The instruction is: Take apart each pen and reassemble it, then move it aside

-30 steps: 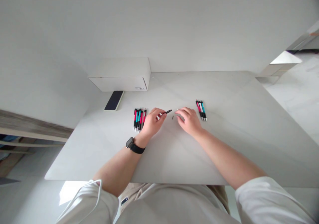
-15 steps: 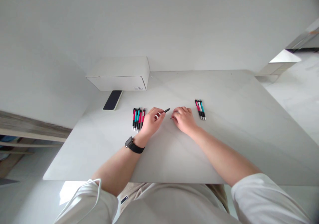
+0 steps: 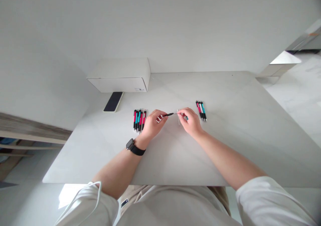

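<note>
Left hand (image 3: pixel 153 123) pinching a black pen part (image 3: pixel 169 114) between thumb and finger, its end pointing at the other hand. Right hand (image 3: pixel 192 121) gripping a small piece (image 3: pixel 175 113) by the fingertips, in line with that end; too fine to identify, contact unclear. Thin pale rod (image 3: pixel 179 121) on the surface (image 3: pixel 163 159), just beside the right fingertips. Pink and teal pens (image 3: pixel 139 119) in a row beside the left hand; three more pens (image 3: pixel 201 111) beyond the right. Phone (image 3: pixel 113 101) before a white box (image 3: pixel 117 85), far left.

1 head view, roughly forward-down
</note>
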A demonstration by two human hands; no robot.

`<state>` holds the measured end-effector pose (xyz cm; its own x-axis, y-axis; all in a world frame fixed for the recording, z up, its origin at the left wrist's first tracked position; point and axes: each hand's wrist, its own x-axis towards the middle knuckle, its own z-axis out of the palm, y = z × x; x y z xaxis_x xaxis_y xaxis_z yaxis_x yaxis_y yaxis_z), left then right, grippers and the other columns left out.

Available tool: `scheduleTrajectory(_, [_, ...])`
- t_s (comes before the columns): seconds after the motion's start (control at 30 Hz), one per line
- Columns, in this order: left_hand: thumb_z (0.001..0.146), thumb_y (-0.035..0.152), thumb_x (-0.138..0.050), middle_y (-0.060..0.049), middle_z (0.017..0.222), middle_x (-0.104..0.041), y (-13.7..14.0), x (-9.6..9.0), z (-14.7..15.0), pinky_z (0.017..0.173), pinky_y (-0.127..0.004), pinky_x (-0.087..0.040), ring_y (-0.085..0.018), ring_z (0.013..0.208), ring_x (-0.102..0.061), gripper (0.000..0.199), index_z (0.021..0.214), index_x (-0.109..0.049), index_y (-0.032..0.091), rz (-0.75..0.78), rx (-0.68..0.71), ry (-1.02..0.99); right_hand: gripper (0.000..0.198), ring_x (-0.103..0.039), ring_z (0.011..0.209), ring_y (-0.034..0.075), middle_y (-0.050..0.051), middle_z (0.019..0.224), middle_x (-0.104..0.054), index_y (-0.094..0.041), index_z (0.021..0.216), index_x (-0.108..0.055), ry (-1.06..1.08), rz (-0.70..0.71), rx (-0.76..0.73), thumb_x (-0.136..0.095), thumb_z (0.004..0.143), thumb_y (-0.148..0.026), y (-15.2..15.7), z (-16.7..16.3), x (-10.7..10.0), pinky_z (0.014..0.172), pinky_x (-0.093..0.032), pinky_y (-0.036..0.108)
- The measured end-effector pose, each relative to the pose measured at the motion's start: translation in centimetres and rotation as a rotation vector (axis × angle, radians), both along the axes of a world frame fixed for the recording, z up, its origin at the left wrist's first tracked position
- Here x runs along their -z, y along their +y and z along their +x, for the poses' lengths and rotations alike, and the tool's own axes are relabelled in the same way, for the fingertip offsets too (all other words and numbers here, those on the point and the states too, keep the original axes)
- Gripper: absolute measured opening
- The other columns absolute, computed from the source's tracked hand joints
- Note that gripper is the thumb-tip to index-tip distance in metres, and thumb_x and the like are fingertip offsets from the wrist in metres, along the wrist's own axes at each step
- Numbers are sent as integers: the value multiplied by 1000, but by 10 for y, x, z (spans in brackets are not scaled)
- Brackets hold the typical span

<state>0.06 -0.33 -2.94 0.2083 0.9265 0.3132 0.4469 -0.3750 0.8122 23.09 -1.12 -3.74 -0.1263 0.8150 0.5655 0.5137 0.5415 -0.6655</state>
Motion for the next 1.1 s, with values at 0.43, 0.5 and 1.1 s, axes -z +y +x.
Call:
scheduleTrajectory(0.43, [95,34,-70,-7,98,-70,0,2,1,72,-31,-55,-18,81,-65,15,104,-76,23,-7,37,9,16,-66,93,24,7,101,-72,-28,107,-69,-31,-10,1,-54,104,-26,-1,-1,0,87,-56,41])
scheduleTrajectory(0.5, [95,34,-70,-7,98,-70,0,2,1,72,-31,-55,-18,82,-65,16,104,-76,24,-10,40,13,16,-66,93,25,7,101,-72,-28,107,-70,-36,-6,9,-54,104,-26,0,-1,1,87,-57,42])
scheduleTrajectory(1.1, [94,33,-71,-6,97,-72,0,1,1,73,-32,-52,-19,83,-65,14,103,-77,24,6,88,103,30,-71,102,26,4,114,-78,-32,127,-68,-84,44,-67,-56,102,-21,-2,-1,4,98,-57,48])
